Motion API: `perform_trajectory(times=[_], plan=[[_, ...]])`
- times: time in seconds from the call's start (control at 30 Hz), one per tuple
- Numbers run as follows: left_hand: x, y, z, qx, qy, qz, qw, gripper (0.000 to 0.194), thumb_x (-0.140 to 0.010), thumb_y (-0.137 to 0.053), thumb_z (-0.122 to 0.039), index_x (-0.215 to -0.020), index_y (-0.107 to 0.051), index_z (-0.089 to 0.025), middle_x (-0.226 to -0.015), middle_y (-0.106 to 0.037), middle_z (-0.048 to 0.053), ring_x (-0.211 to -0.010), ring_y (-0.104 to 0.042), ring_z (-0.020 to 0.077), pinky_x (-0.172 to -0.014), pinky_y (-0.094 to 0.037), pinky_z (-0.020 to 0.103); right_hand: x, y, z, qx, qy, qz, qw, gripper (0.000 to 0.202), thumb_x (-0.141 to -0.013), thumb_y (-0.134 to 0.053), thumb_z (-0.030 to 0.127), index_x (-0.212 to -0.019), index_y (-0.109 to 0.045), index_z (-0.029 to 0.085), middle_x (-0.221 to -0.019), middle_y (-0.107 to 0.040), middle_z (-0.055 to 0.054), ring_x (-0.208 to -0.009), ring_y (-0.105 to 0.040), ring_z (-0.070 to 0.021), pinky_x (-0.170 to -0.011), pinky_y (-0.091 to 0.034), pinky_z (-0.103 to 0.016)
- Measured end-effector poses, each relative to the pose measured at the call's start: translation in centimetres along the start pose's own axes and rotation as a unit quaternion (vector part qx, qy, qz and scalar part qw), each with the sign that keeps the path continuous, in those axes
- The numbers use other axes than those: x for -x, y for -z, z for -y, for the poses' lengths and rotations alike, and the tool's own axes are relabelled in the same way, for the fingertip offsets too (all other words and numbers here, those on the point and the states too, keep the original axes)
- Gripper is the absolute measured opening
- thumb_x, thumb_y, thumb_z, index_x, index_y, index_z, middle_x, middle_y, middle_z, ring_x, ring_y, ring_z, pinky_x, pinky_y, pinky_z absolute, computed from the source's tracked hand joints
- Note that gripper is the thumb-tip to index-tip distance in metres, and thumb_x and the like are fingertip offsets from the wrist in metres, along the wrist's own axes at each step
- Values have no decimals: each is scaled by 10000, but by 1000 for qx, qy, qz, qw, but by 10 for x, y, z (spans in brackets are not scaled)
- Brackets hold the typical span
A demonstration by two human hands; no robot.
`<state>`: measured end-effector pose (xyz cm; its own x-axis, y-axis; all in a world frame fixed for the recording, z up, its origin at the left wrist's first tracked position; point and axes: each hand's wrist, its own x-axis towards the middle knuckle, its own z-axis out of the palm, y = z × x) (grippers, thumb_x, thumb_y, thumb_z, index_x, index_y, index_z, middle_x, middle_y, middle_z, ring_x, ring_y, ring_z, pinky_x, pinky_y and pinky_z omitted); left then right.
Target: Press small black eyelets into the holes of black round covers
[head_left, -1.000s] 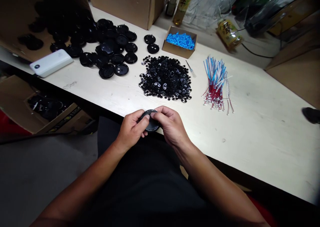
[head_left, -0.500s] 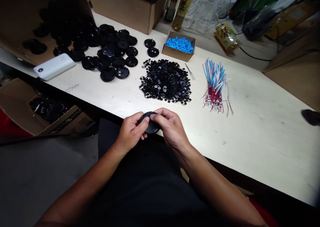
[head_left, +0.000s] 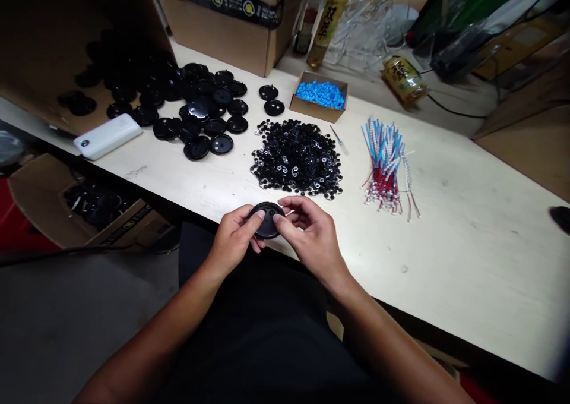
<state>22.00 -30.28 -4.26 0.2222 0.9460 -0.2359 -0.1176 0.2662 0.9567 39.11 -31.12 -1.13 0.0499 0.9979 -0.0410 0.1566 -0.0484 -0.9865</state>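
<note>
A round black plastic cover (head_left: 268, 227) is held at the table's front edge, its hollow inner face with small holes turned up. My left hand (head_left: 234, 233) is closed round its left side, thumb on the inner face and fingers beneath. My right hand (head_left: 312, 233) has its thumb on the right part of the cover, with the other fingers curled loosely by the rim. Just beyond my hands lies a heap of small black round pieces (head_left: 296, 157), some of them shiny. More black covers (head_left: 218, 128) are piled at the back left, partly inside a tipped cardboard box.
A small carton of blue pieces (head_left: 318, 110) stands behind the heap, near a thin screwdriver-like tool (head_left: 339, 141). Bundled red, blue and white wires (head_left: 383, 166) lie to the right. A white power-bank-like block (head_left: 108, 136) is at the left, with a floor carton (head_left: 38, 184) below.
My right fingers have loosened and drawn slightly away from the cover, uncovering more of its inner face. The whole view has shifted, so the table things appear lower.
</note>
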Motion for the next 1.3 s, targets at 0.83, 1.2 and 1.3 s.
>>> perform_trajectory(times=[0.83,1.2,1.3], plan=[[-50,-2,-39,74,70,21,995,321,-857,-786,-390,-1036,-763,-124,-961,-777,79,-763,-747,197,-613,-651,267,-43,2,2,195,192,-60,960,170,-945,-653,217,-1080,-756,230,-1096,-693,-86,-959,-696,-213,-841,-568,-352],[-61,15,-18,22,108,-7,994,413,-863,-762,-451,-1082,-727,-103,-941,-796,105,-732,-783,227,-685,-648,302,-77,23,-16,4,-7,-49,999,190,-889,-711,375,-905,-738,188,-879,-738,-52,-787,-677,-189,-722,-547,-295],[-65,25,-12,11,109,-26,994,423,-859,-751,-450,-1092,-723,-98,-937,-795,108,-739,-783,231,-686,-645,309,-102,42,-28,109,-10,-74,991,284,-894,-671,444,-932,-733,170,-802,-723,-52,-663,-618,-175,-603,-498,-278]])
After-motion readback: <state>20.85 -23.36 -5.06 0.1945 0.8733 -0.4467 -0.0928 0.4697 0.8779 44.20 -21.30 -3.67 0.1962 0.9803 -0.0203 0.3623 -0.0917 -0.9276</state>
